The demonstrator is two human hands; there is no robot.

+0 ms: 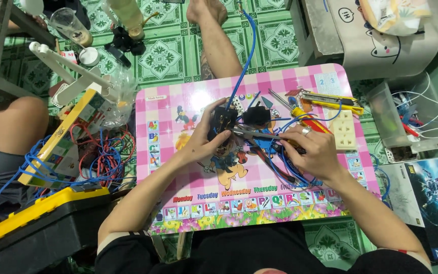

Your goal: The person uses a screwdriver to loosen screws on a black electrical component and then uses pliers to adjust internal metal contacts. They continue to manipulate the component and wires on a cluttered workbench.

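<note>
Green patterned floor, with a pink checked counter [188, 167] at centre. Left hand [205, 139], grip closed around a black socket block [222, 122], holds it above the counter's middle. Right hand [313, 149], grip closed on pliers [259, 135], sets their tips against the block. Blue wires [285, 170] lie beneath; a cream socket [344, 130] rests at right.

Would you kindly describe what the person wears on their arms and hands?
Both forearms are bare, with no gloves or watch visible. Short dark sleeves end high on the upper arms, each edged with a pale band at the cuff. The right hand wears a silver ring on one finger. The left hand shows no ring that I can make out.
</note>
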